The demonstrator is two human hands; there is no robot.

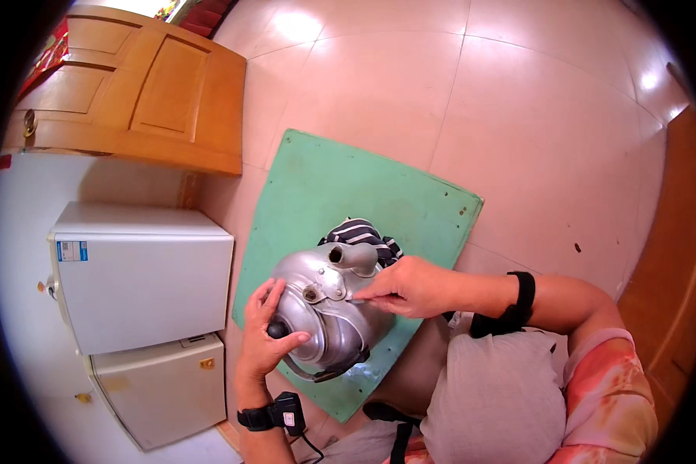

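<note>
A dented silver metal kettle (336, 325) lies tilted on a green board (363, 178), its spout (356, 257) pointing up and away from me. My left hand (267, 332) steadies the kettle at its left side, thumb and fingers spread around the lid's black knob (278, 329). Against the riveted bracket (329, 288) near the spout, my right hand (410, 288) is closed in a pinch. Whatever its fingers hold is mostly hidden; a thin greyish edge shows at the fingertips. A dark striped cloth (357, 230) lies bunched behind the kettle.
A white refrigerator (143, 286) stands on the left, beside an open wooden door (170, 93). Pale tiles (533, 139) cover the floor, with a small dark scrap (578, 247) on the right. Another wooden door (665, 255) is at the right rim.
</note>
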